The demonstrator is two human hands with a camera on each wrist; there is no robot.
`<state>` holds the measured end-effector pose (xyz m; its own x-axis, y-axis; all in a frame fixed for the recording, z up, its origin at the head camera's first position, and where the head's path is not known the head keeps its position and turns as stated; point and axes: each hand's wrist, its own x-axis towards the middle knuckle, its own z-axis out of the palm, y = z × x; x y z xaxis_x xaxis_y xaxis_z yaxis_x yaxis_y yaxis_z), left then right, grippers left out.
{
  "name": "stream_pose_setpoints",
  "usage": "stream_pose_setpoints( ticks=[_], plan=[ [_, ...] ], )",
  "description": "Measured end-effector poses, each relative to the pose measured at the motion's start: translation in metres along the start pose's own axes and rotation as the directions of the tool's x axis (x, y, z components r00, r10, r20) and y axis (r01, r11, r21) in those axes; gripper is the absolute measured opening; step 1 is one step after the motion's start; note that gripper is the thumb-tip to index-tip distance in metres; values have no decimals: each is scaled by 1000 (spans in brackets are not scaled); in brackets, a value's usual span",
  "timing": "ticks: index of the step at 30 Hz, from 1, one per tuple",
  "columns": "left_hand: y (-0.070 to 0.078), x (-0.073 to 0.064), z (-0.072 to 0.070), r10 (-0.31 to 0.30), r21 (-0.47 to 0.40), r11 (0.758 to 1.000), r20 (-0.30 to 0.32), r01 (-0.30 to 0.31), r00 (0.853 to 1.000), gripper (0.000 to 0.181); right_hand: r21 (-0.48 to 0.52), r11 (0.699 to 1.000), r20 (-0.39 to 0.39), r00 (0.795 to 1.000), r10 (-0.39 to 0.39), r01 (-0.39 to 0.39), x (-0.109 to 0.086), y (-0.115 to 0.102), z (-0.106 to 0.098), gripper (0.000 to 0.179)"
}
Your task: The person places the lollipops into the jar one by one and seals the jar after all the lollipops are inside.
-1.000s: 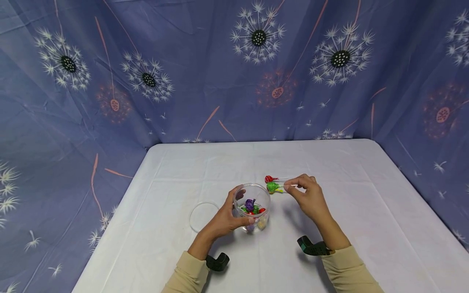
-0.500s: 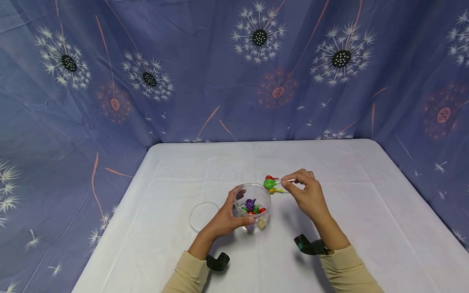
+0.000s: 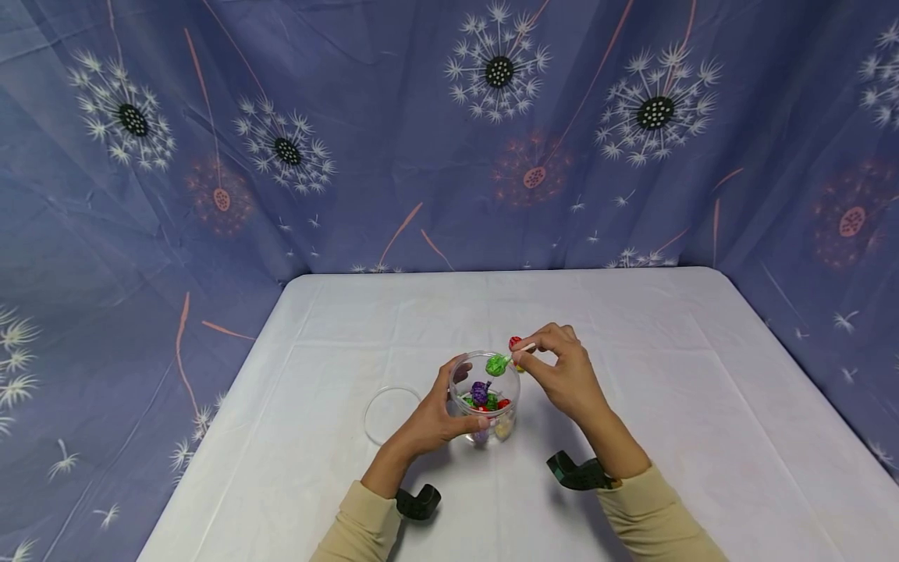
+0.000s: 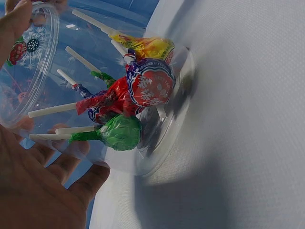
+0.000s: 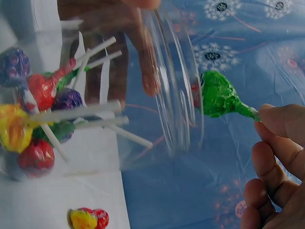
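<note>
A clear plastic jar point(image 3: 516, 396) stands on the table with several wrapped lollipops inside, among them a purple lollipop point(image 3: 481, 393) and, in the left wrist view, a yellow lollipop point(image 4: 151, 49). My left hand point(image 3: 437, 414) grips the jar around its side, thumb in front. Between thumb and fingertips, my right hand point(image 3: 559, 370) pinches a green lollipop point(image 3: 497, 365) by its stick. Its wrapped head points left, right at the jar's open mouth in the right wrist view point(image 5: 217, 94).
A clear ring-shaped lid point(image 3: 366, 416) lies left of the jar, close to the left forearm. Behind the right hand, a red lollipop point(image 3: 515, 343) and a yellow one lie on the white-covered table point(image 3: 667, 375). A patterned blue curtain point(image 3: 393, 156) hangs behind and at the sides.
My right hand has lifted the green lollipop off the spot beside the red and yellow ones and carried it left to the jar's mouth. The left hand and jar have stayed put.
</note>
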<state>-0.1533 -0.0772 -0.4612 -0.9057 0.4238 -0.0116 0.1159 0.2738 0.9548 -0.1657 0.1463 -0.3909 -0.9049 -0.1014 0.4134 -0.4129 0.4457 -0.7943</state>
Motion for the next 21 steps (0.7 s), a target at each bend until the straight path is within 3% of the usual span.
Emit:
stream_pose_setpoints(
  ticks=[7,15,21],
  plan=[
    [-1,0,-1,10,-9,1000,3,-10,1000,95,-17,997,21,997,-80,80,-2,-3,13,11],
    [0,0,0,16,5,1000,-3,-16,1000,97,-72,991,68,992,-110,115,-8,-8,25,5],
    [0,-1,-1,22,11,1000,1,-22,1000,98,-92,983,102,984,-149,158,-12,-9,32,10]
  ],
)
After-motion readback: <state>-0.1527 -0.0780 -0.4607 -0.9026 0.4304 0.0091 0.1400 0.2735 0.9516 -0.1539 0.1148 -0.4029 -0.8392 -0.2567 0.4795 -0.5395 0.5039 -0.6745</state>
